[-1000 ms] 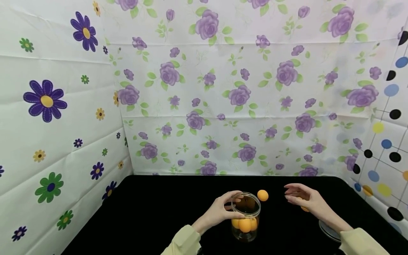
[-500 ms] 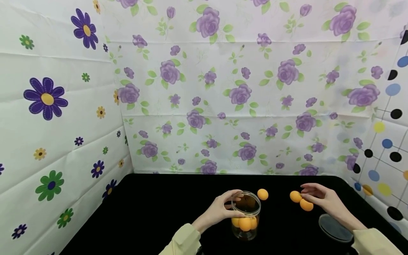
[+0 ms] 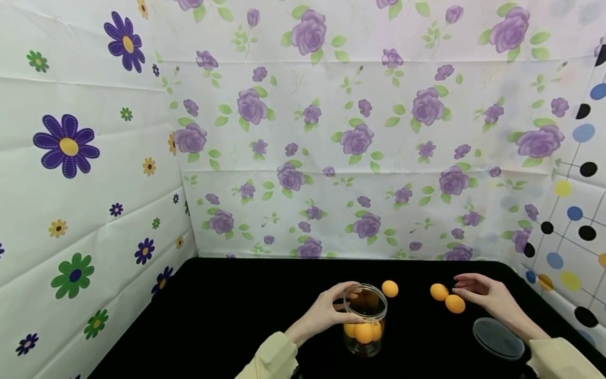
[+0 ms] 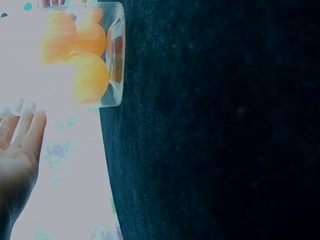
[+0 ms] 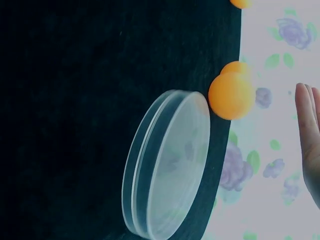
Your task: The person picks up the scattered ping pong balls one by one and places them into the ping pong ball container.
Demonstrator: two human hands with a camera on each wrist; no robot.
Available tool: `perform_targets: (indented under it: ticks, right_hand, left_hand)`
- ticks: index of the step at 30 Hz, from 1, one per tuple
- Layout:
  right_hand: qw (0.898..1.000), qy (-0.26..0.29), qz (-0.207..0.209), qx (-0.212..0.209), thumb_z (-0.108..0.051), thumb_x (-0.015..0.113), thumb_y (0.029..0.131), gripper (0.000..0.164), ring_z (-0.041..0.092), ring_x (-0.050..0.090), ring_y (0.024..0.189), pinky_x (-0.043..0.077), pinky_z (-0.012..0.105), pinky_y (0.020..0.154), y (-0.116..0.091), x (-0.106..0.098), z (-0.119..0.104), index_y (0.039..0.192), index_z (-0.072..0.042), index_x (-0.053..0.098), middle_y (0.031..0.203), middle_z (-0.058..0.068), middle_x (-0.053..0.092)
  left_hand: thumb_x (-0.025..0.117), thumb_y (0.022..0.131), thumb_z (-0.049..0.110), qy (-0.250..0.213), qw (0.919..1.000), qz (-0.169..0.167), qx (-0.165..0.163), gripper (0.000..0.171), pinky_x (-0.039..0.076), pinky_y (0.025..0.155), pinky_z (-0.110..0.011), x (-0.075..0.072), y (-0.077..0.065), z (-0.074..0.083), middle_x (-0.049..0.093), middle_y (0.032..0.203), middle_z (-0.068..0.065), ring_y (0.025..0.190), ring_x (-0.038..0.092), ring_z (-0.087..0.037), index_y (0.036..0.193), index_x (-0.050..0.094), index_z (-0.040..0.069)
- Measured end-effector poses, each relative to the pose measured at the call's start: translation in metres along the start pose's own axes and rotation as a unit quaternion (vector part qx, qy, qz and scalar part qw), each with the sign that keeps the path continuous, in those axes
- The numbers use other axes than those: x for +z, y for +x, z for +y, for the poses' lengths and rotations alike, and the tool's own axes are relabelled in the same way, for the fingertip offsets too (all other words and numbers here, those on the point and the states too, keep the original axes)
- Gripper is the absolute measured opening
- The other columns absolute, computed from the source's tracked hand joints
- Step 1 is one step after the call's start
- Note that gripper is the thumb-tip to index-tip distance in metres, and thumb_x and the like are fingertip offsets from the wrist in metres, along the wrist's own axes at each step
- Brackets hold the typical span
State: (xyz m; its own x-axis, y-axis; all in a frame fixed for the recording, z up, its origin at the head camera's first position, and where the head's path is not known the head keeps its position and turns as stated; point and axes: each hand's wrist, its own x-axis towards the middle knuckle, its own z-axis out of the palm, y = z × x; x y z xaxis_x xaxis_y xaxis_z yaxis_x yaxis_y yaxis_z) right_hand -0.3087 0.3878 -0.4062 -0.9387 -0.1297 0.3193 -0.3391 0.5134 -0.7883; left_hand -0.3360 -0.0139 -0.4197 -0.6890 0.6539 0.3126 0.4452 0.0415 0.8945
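Observation:
A clear, lidless jar (image 3: 363, 347) stands upright on the black tabletop, with several orange ping-pong balls (image 3: 364, 332) in its lower half. My left hand (image 3: 331, 309) grips it near the rim, thumb on the near side and fingers round the far side. In the left wrist view the balls (image 4: 90, 77) show through the jar's wall. My right hand (image 3: 490, 297) hovers over the table at the right, holding nothing. Its fingertips are just right of two loose ping-pong balls (image 3: 455, 303) lying side by side. Another ping-pong ball (image 3: 390, 288) lies behind the jar, to its right.
A round, clear lid (image 3: 498, 338) lies below my right wrist; the right wrist view shows its raised edge (image 5: 145, 165). The black tabletop (image 3: 246, 310) ends at a flower-printed curtain (image 3: 293, 137) behind, with patterned sheets at both sides.
My right hand has moved right, away from over the two loose balls, leaving them and the lid in fuller view. The left hand and jar hold their place.

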Motion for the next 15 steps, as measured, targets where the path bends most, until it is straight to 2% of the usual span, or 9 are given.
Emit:
perform_targets:
  ticks: [7, 15]
  right_hand:
    - [0.999, -0.040, 0.008, 0.017, -0.025, 0.062, 0.087, 0.045, 0.010, 0.060, 0.084, 0.049, 0.035, 0.068, 0.000, -0.005, 0.010, 0.121, 0.004, 0.051, 0.106, 0.019, 0.059]
    - [0.999, -0.034, 0.006, 0.023, -0.023, 0.062, 0.088, 0.046, 0.009, 0.060, 0.084, 0.049, 0.034, 0.068, 0.001, -0.005, 0.015, 0.121, 0.006, 0.050, 0.108, 0.022, 0.058]
  left_hand:
    - [0.069, 0.082, 0.025, 0.004, 1.0000, -0.002, 0.006, 0.060, 0.041, 0.086, -0.027, 0.000, 0.000, -0.001, 0.048, 0.128, 0.001, 0.109, 0.047, -0.010, 0.135, 0.042, 0.017]
    - [0.069, 0.082, 0.025, 0.009, 0.9999, -0.003, 0.010, 0.060, 0.041, 0.086, -0.027, 0.000, 0.000, -0.001, 0.048, 0.128, 0.001, 0.110, 0.047, -0.011, 0.135, 0.042, 0.016]
